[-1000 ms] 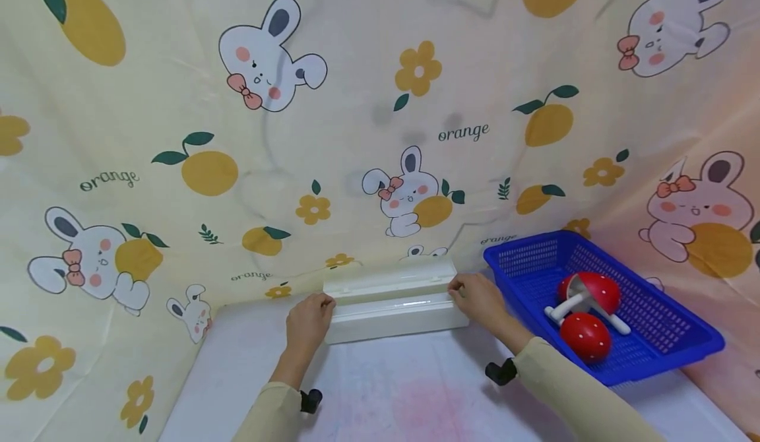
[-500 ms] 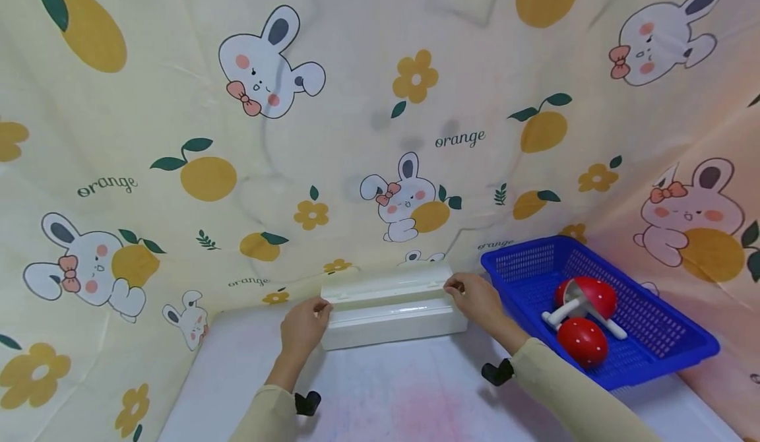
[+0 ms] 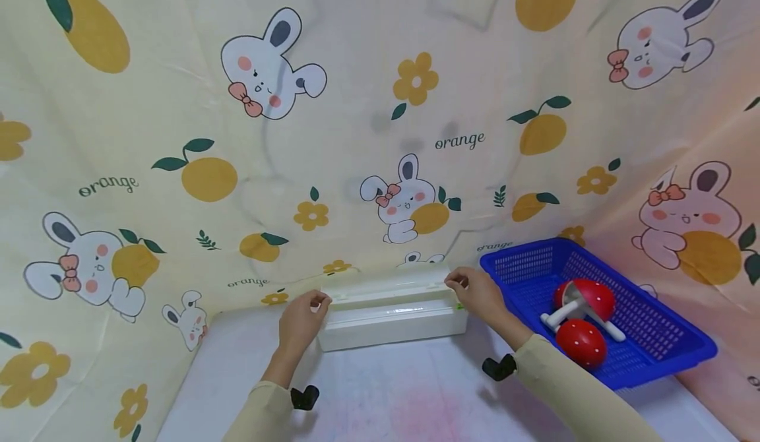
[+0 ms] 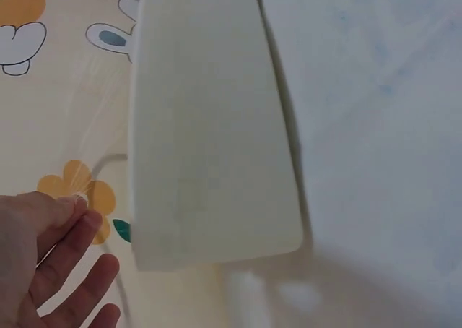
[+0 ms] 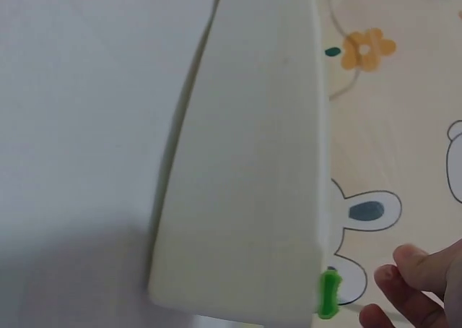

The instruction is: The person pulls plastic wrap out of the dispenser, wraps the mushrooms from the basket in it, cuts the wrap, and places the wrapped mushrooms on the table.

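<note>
A long white cling film dispenser (image 3: 392, 326) lies on the table in the head view, its lid (image 3: 386, 282) tipped back. My left hand (image 3: 303, 320) pinches clear cling film (image 4: 90, 129) at the left end; fine creases fan out from the fingertips in the left wrist view. At the other end my right hand (image 3: 477, 293) holds the film's opposite corner between thumb and forefinger. In the right wrist view, the film itself hardly shows there. A small green slider (image 5: 330, 294) sits on the dispenser's end, close to the right fingers.
A blue plastic basket (image 3: 659, 297) stands on the right, with red, white-dotted mushroom-shaped things (image 3: 582, 343) inside. Behind the dispenser rises a patterned curtain (image 3: 344, 138). The white table (image 3: 356, 396) has a pinkish stain in front.
Both hands have drawn slightly up and back from the dispenser's front part toward the lid, still pinching the film. The green slider has come into sight at the right end.
</note>
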